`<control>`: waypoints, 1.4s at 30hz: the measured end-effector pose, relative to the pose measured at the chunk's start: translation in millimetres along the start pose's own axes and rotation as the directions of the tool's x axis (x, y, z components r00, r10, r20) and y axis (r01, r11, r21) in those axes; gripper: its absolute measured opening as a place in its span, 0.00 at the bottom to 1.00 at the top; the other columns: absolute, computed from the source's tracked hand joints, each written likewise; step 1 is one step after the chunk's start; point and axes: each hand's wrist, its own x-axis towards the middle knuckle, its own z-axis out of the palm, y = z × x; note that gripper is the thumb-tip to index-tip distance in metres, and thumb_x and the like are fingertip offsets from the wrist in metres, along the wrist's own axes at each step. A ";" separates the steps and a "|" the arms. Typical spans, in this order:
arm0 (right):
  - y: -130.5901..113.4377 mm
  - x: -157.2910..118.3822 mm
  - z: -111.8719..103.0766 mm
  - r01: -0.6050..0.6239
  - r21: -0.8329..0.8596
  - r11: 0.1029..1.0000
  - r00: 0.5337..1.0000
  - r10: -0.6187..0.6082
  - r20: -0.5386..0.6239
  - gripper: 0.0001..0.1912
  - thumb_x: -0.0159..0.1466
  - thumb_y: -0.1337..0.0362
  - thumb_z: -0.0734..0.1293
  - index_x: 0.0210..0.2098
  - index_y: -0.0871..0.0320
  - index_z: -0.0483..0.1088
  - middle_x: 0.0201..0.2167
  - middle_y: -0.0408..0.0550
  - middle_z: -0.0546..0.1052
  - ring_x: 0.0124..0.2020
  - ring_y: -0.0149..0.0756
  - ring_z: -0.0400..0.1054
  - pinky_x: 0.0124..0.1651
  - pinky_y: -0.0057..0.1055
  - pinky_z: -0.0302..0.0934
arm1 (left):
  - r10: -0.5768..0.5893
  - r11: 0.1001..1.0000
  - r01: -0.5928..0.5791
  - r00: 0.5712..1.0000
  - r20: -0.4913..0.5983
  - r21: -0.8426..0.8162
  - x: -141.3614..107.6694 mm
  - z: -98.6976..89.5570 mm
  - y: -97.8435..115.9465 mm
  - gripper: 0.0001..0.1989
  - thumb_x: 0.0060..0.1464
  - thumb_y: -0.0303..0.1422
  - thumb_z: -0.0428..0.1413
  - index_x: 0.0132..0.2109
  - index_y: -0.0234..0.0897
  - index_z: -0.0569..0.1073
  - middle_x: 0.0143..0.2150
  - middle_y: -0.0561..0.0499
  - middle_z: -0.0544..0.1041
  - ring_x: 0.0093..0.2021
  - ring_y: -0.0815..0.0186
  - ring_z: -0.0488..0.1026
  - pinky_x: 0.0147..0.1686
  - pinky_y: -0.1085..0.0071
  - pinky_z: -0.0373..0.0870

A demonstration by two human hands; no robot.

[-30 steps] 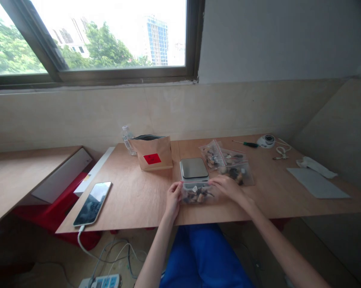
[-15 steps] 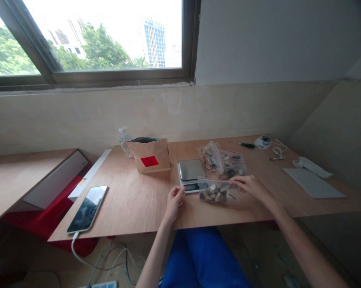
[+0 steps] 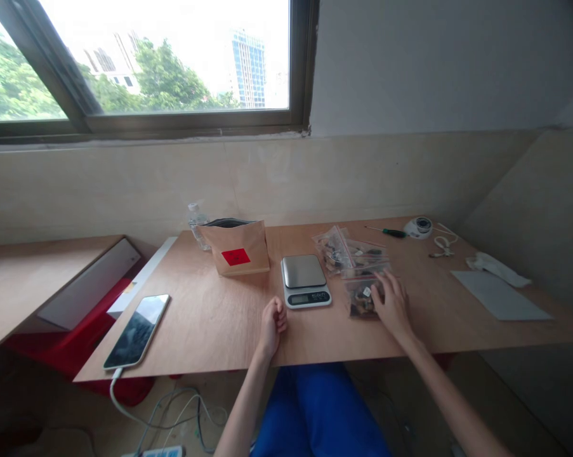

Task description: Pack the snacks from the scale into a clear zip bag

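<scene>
My right hand [image 3: 391,304] rests over the right end of a clear zip bag [image 3: 359,299] with brown and dark dried pieces and a small white packet inside. Its fingers are apart and touch the bag, which lies on the table. Behind it are more such zip bags [image 3: 334,246], overlapping one another. My left hand [image 3: 273,320] lies at the near left of a kitchen scale [image 3: 305,279], its fingers curled in and nothing showing in them. The scale's steel plate is bare. A brown paper pouch [image 3: 238,251] with a red label stands open-topped left of the scale.
A phone [image 3: 138,331] on a charging cable lies at the left table edge. Behind the pouch stands a plastic bottle [image 3: 198,225]. Toward the back right are a screwdriver [image 3: 391,233], a white dome camera [image 3: 418,227] with its cable, and a pale sheet [image 3: 500,297] beside a white wrapper [image 3: 498,268].
The zip bag has moved right, off the scale's front corner, and now lies flat before the other bags. My right hand has loosened its pinch; my left hand has drawn back slightly and curled.
</scene>
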 end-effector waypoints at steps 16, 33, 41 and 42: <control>5.2 -1.8 41.6 -0.142 0.189 0.972 0.989 0.145 0.000 0.22 0.65 0.60 0.51 0.52 0.60 0.65 0.55 0.57 0.67 0.58 0.43 0.58 0.58 0.45 0.55 | -0.031 0.994 0.027 0.999 0.034 0.110 0.8 -8.7 -6.1 0.15 0.45 0.32 0.47 0.18 0.37 0.49 0.18 0.59 0.45 0.18 0.76 0.39 0.18 0.75 0.37; 5.9 -4.4 36.5 -0.189 0.260 0.947 0.982 0.184 0.042 0.22 0.65 0.57 0.52 0.50 0.60 0.66 0.54 0.58 0.67 0.57 0.43 0.59 0.58 0.44 0.55 | -0.015 0.984 0.008 0.999 0.038 0.176 -2.2 -9.0 -5.5 0.14 0.48 0.32 0.47 0.20 0.38 0.50 0.18 0.60 0.45 0.18 0.76 0.38 0.17 0.77 0.36; 6.0 -3.2 35.9 -0.199 0.285 0.938 0.980 0.197 0.035 0.21 0.64 0.57 0.52 0.49 0.60 0.67 0.53 0.58 0.68 0.56 0.43 0.61 0.56 0.44 0.57 | 0.055 0.934 -0.024 0.996 -0.077 0.357 4.4 -3.0 -6.5 0.13 0.52 0.35 0.45 0.22 0.37 0.54 0.19 0.59 0.50 0.18 0.75 0.44 0.17 0.78 0.42; 6.6 -3.2 36.1 -0.203 0.289 0.935 0.979 0.201 0.037 0.21 0.64 0.57 0.53 0.49 0.59 0.67 0.53 0.57 0.68 0.56 0.43 0.61 0.56 0.44 0.57 | 0.119 0.900 -0.049 0.984 -0.136 0.433 8.0 -3.5 -2.9 0.11 0.53 0.35 0.44 0.24 0.37 0.57 0.20 0.58 0.54 0.19 0.74 0.49 0.18 0.78 0.46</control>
